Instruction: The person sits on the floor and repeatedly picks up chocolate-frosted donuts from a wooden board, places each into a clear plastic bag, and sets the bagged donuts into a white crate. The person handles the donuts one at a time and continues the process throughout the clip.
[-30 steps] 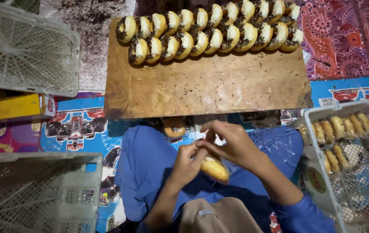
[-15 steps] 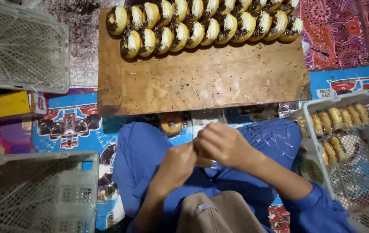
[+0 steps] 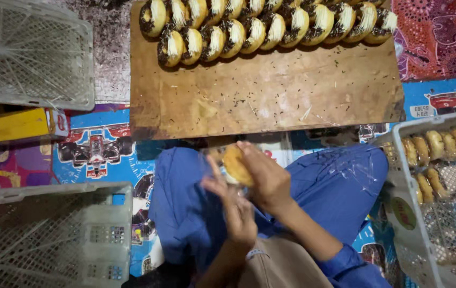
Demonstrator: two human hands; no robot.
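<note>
My right hand (image 3: 268, 178) grips a golden bun (image 3: 235, 165) above my lap; my left hand (image 3: 236, 210) pinches what looks like its clear wrapper, at seven o'clock. I judge it soft, light, easily squashed: hold it by the edges. At twelve o'clock, the wooden board (image 3: 270, 93) carries chocolate-sprinkled doughnuts (image 3: 260, 24).

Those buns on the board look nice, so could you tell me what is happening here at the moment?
A person sitting cross-legged in blue trousers holds one golden bun in the right hand above the lap, with the left hand beside it; thin clear wrapping seems to surround the bun. In front lies a wooden board carrying two rows of filled buns with dark sprinkles. A white crate on the right holds plain buns; other crates sit on the left.
</note>
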